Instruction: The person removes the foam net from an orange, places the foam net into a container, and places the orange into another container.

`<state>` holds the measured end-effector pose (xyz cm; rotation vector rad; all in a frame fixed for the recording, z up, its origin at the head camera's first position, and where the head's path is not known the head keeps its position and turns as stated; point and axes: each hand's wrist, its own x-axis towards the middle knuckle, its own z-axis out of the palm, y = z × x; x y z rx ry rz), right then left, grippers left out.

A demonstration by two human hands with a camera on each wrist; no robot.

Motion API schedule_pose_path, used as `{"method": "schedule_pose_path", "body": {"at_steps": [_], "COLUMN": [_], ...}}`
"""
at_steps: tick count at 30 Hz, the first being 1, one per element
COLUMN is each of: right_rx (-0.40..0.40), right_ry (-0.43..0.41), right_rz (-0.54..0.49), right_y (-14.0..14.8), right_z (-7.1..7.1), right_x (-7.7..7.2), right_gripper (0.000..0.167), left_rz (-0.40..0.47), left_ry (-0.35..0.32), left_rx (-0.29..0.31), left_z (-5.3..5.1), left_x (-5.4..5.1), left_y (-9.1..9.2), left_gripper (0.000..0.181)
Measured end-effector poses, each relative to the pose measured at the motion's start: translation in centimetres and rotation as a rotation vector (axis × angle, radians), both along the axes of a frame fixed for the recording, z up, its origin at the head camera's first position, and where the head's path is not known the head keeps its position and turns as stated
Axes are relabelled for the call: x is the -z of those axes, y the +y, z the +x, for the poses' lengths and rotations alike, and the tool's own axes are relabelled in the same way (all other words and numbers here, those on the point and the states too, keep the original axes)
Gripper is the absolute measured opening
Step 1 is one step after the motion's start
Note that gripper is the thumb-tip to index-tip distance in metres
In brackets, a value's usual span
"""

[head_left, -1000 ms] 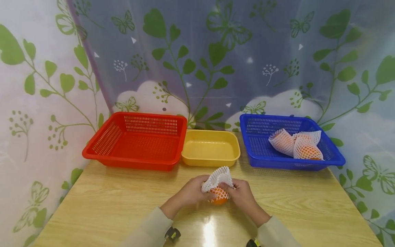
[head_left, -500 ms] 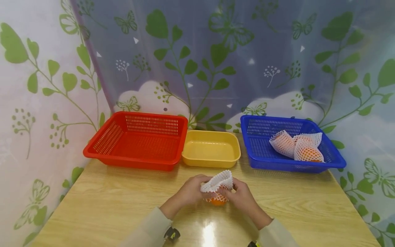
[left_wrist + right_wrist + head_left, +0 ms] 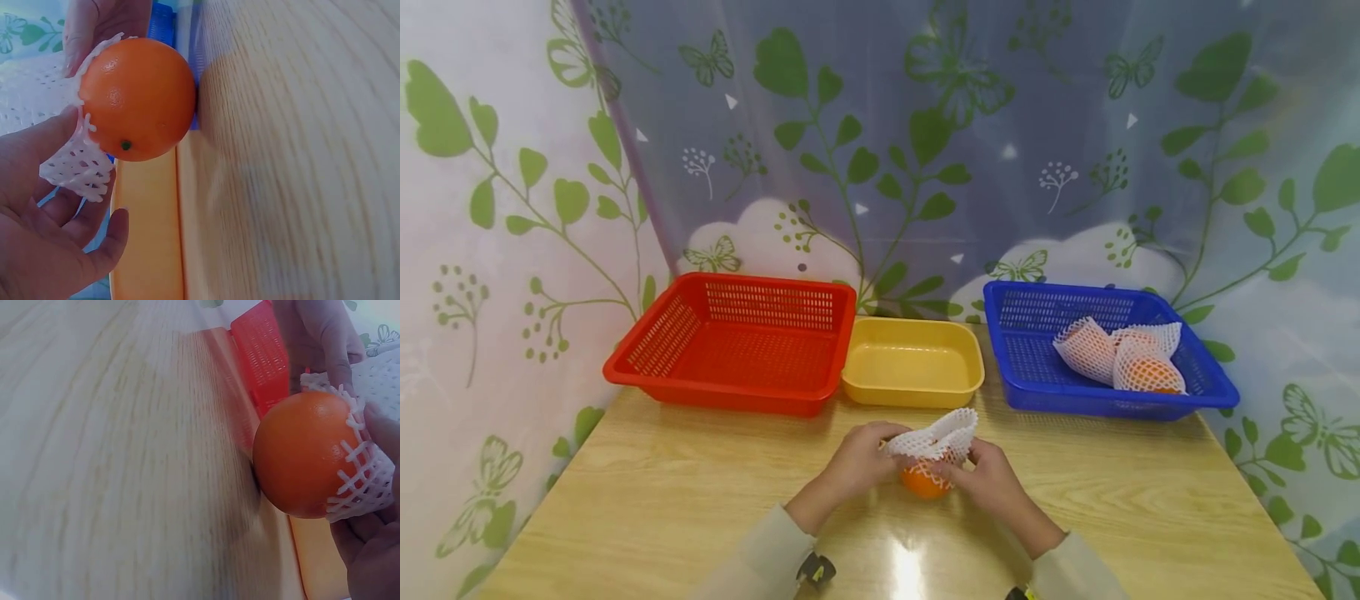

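Observation:
An orange sits partly inside a white foam net sleeve, in front of the yellow basin. In the left wrist view most of the orange is bare, its green stem mark showing. My left hand pinches the sleeve's edge from the left, thumb on the mesh. From the right, my right hand grips the sleeve and the orange's side. The right wrist view shows mesh still around one side of the orange.
Behind the hands stands a yellow basin, with a red basket to its left. A blue basket at the right holds several net-wrapped fruits. All stand on a wooden table before a patterned curtain.
The foam sleeve has been worked upward and its top leans further right. More of the orange's bare lower part shows. Both hands stay in nearly the same place.

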<state>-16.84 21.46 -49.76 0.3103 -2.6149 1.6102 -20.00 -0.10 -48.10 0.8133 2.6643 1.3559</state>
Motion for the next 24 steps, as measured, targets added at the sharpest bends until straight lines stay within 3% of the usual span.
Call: {"method": "schedule_pose_path", "body": {"at_steps": [9, 14, 24], "right_rx": [-0.045, -0.029, 0.071], "right_ry": [0.022, 0.004, 0.024], "right_rz": [0.0, -0.003, -0.051], "right_y": [0.28, 0.31, 0.05], "right_z": [-0.14, -0.11, 0.12], "right_x": [-0.08, -0.26, -0.46], "right_gripper": [0.022, 0.021, 0.017], "left_rz": [0.034, 0.033, 0.007], "left_ry": [-0.062, -0.109, -0.093], "left_rx": [0.04, 0.096, 0.128], "left_z": [-0.18, -0.09, -0.15], "left_x": [0.32, 0.27, 0.3], "left_y": [0.0, 0.05, 0.5], "left_gripper": [0.038, 0.049, 0.059]}}
